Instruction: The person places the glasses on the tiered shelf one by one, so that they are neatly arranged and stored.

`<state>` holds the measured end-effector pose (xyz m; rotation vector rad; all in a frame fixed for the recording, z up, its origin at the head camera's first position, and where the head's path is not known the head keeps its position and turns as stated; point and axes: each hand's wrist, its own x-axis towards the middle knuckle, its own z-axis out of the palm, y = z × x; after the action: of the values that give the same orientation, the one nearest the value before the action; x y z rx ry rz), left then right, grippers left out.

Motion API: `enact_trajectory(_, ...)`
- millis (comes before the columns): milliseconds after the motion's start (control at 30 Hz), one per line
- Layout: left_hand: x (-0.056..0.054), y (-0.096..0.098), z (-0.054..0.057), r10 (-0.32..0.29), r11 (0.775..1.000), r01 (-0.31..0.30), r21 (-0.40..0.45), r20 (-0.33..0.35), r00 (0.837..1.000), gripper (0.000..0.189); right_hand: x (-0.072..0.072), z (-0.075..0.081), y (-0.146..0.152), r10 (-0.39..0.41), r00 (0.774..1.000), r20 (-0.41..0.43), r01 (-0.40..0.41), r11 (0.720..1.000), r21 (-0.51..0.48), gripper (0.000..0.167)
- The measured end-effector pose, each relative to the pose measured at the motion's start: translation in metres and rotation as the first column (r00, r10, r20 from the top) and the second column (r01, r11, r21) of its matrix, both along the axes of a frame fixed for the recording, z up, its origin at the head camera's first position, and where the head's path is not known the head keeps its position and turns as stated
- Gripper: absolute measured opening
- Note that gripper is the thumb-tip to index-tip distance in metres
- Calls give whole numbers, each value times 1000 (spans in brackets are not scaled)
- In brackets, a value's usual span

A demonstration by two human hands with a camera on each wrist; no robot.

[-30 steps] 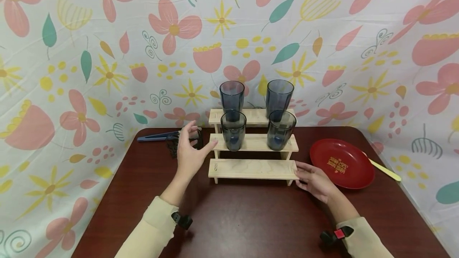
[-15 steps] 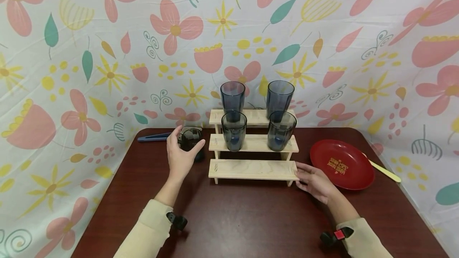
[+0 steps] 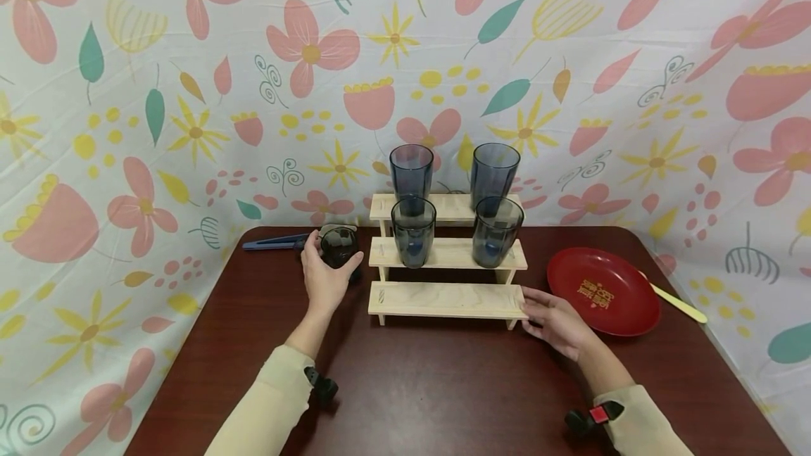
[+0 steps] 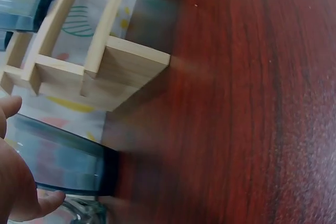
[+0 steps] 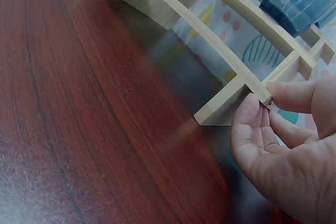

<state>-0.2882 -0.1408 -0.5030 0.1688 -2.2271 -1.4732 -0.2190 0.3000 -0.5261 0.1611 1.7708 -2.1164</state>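
Left hand [image 3: 326, 283]: shifted away from the pale three-tier wooden shelf [image 3: 443, 299] since one second ago; fingers spread part-way round the dark translucent drinking glass [image 3: 339, 248]; firm grip cannot be told.
Glass position: near the back edge of the red-brown desk [image 3: 431, 385], left of the shelf.
Step in hand: judged as grasping this glass.
Right hand [image 3: 557, 324]: pinches the lowest tier's right end.
Left wrist view: shows the glass's base on the desk, mostly hidden from the head view.

- Desk [image 3: 437, 385]: wood-grained, glossy
- Rack [image 3: 443, 299]: smooth, matt wood
- Tumblers [image 3: 413, 243]: smooth, glossy, glass-like
- Plate [image 3: 624, 298] by desk's right edge: glossy, plastic-looking
- Backdrop [image 3: 222, 90] behind far edge: creased cloth
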Motion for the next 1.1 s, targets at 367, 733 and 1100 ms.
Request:
enact_trajectory(367,-6,7,-7,76,997,-76,9,7,997,94,0,0,-1,-4,1000,-9,4,1000,-17,71)
enact_trajectory(733,3,7,-3,113,993,-114,23,20,993,86,1,0,-1,9,1000,-18,-9,1000,-9,72)
enact_trajectory(1100,19,-3,7,95,995,-94,36,-35,995,85,2,0,0,10,1000,-20,-10,1000,-16,71)
